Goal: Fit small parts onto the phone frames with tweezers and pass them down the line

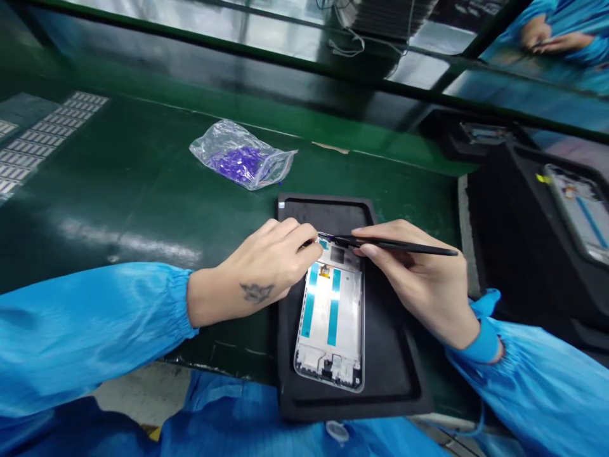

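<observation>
at the far left of the green desk (143, 197), rows of small pale rectangular pieces (50, 136) are laid out in bands. in front of them, the left forearm is covered by a blue sleeve (104, 311), gathered at the wrist. farther back, a clear plastic bag (281, 168) is rested on the desk, and small purple pieces (240, 162) are held inside it.

the left hand (271, 260), marked by a dark tattoo (257, 292) near the wrist, is placed at the upper left corner of a phone frame (324, 317); its thumb and forefinger are brought close together, but whether anything is pinched between them cannot be told. the frame is laid face up, slightly tilted, in a black tray (328, 211), and two blue strips (334, 311) are seen along its silver middle.

black tweezers (409, 245) are pinched between the thumb and fingers of the right hand (423, 285), with the tip pointed left at the frame's top edge. a blue band (480, 343) is worn at that wrist. at the far right, another phone frame (561, 190) is held in a stack of black trays (504, 209); above, another person's hands (554, 41) are held together.
</observation>
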{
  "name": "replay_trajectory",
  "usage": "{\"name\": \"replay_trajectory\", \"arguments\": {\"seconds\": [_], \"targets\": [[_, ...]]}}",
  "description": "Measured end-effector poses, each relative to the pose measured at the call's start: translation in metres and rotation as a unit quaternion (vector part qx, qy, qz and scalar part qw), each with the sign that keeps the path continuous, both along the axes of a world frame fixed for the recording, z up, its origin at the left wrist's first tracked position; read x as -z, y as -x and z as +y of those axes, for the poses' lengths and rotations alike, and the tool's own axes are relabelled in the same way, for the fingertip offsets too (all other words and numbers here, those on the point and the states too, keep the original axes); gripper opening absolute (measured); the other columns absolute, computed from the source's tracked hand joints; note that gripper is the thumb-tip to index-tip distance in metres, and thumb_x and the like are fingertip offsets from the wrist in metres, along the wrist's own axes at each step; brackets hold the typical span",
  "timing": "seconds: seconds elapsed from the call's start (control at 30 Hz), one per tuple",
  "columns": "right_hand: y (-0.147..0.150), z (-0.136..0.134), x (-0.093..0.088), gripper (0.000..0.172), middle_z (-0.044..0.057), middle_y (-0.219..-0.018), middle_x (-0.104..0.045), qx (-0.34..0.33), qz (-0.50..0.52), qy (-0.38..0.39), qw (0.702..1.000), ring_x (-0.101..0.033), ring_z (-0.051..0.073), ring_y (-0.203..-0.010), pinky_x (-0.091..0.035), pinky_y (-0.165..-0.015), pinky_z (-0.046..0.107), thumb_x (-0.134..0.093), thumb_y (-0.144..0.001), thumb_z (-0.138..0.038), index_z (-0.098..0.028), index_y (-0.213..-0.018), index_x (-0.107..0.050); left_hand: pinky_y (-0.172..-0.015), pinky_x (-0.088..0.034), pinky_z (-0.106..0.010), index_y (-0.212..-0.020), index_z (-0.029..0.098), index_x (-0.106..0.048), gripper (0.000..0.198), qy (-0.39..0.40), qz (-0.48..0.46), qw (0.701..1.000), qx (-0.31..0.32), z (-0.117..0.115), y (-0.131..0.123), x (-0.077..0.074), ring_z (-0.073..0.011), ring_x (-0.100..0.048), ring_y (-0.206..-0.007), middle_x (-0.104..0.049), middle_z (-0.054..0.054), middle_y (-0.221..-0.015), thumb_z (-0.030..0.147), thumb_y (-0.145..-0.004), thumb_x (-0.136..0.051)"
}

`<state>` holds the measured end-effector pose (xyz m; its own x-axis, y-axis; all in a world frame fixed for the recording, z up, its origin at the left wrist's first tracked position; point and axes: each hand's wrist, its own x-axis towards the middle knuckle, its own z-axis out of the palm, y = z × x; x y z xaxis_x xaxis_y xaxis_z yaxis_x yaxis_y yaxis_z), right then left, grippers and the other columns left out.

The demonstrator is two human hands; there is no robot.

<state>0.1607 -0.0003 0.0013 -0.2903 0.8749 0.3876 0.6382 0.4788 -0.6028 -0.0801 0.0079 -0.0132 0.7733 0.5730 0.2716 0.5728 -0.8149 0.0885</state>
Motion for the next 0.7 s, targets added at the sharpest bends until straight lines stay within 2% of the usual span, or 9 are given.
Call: {"name": "replay_trajectory", "arguments": {"seconds": [0.13,0.23,0.33,0.4,0.47,0.53,0.6,0.7], "targets": [[0.0,0.0,0.0,0.012,0.002,-0.093,-0.076,-0.001,0.0,-0.009,1.0,-0.07,0.019,-0.085,-0.055,-0.075,0.032,-0.07,-0.089,-0.024,-0.027,-0.1,-0.075,-0.077,-0.045,-0.037,-0.118,0.011,-0.064,0.033,-0.001,-0.01,1.0,0.001,0.0,0.001,0.001,-0.026,-0.059,-0.101,-0.063,-0.011,-0.122,0.003,-0.094,-0.043],[0.001,0.0,0.0,0.01,0.002,-0.091,-0.075,0.018,0.029,0.019,0.999,-0.071,0.018,-0.081,-0.056,-0.072,0.032,-0.07,-0.089,-0.027,-0.027,-0.097,-0.076,-0.078,-0.045,-0.037,-0.115,0.011,-0.065,0.033,0.01,-0.031,0.999,0.005,0.001,0.002,0.002,-0.0261,-0.058,-0.099,-0.063,-0.011,-0.121,0.002,-0.094,-0.043],[0.002,0.001,-0.001,0.011,0.001,-0.09,-0.073,0.05,0.148,0.089,0.984,-0.071,0.016,-0.075,-0.06,-0.069,0.03,-0.07,-0.089,-0.032,-0.027,-0.095,-0.077,-0.084,-0.047,-0.036,-0.112,0.011,-0.065,0.027,0.06,-0.106,0.992,0.005,0.004,0.0,0.003,-0.0245,-0.059,-0.101,-0.065,-0.011,-0.115,0.005,-0.097,-0.043],[0.004,0.001,-0.003,0.013,0.0,-0.091,-0.072,0.064,0.253,0.137,0.956,-0.071,0.016,-0.076,-0.063,-0.071,0.031,-0.071,-0.088,-0.037,-0.027,-0.094,-0.077,-0.084,-0.048,-0.032,-0.112,0.011,-0.063,0.02,0.122,-0.197,0.973,-0.015,0.007,-0.002,0.001,-0.0201,-0.06,-0.097,-0.066,-0.008,-0.109,0.011,-0.1,-0.047],[0.005,0.001,-0.005,0.014,-0.001,-0.09,-0.071,0.065,0.302,0.156,0.938,-0.072,0.016,-0.078,-0.064,-0.072,0.032,-0.071,-0.088,-0.04,-0.028,-0.094,-0.077,-0.081,-0.048,-0.028,-0.11,0.012,-0.063,0.015,0.178,-0.259,0.948,-0.043,0.01,-0.003,-0.002,-0.016,-0.061,-0.091,-0.067,-0.005,-0.102,0.016,-0.101,-0.052],[0.005,0.0,-0.007,0.014,-0.001,-0.09,-0.072,0.058,0.262,0.146,0.952,-0.072,0.016,-0.078,-0.064,-0.074,0.031,-0.072,-0.088,-0.039,-0.028,-0.095,-0.077,-0.082,-0.048,-0.028,-0.107,0.013,-0.064,0.013,0.191,-0.26,0.945,-0.049,0.012,-0.003,-0.003,-0.0162,-0.061,-0.09,-0.067,-0.004,-0.1,0.016,-0.1,-0.054],[0.003,0.001,-0.007,0.014,0.0,-0.093,-0.073,0.048,0.185,0.123,0.974,-0.073,0.016,-0.079,-0.062,-0.075,0.029,-0.072,-0.088,-0.037,-0.027,-0.096,-0.077,-0.088,-0.047,-0.032,-0.105,0.013,-0.066,0.016,0.157,-0.232,0.959,-0.028,0.013,-0.002,-0.001,-0.0193,-0.059,-0.094,-0.067,-0.007,-0.102,0.013,-0.1,-0.051],[0.001,0.004,-0.005,0.015,0.002,-0.1,-0.073,0.037,0.123,0.116,0.985,-0.072,0.016,-0.082,-0.062,-0.073,0.027,-0.07,-0.089,-0.036,-0.026,-0.097,-0.077,-0.089,-0.046,-0.036,-0.103,0.012,-0.067,0.022,0.107,-0.206,0.973,-0.002,0.014,-0.001,0.005,-0.0219,-0.056,-0.095,-0.065,-0.008,-0.101,0.011,-0.101,-0.045]]}}
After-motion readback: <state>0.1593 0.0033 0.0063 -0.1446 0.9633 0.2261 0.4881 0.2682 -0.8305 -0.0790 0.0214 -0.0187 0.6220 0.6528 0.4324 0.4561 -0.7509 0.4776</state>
